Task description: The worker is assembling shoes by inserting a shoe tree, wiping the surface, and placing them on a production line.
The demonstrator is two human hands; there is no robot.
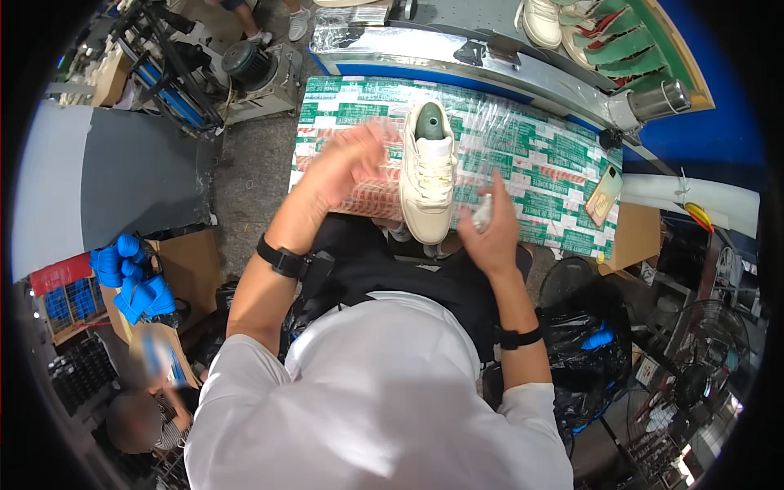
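Note:
A cream lace-up sneaker (428,214) with a green insole lies upright on the worktop (367,94), its toe toward me. The worktop is covered in green, white and red printed tape. To the left of the shoe, apart from it, is my left hand (353,162), its fingers smeared by motion. My right hand (492,237) is to the right of the toe, over the near edge. A small whitish crumpled thing (483,212) sits between its thumb and fingers; its kind is unclear.
A phone (603,196) lies at the worktop's right end. Behind runs a metal-edged conveyor (400,42), with more cream shoes (541,22) and a green-divided box (625,41) at the far right. Blue bundles (135,278) fill a carton on the left. A person (147,416) is at lower left.

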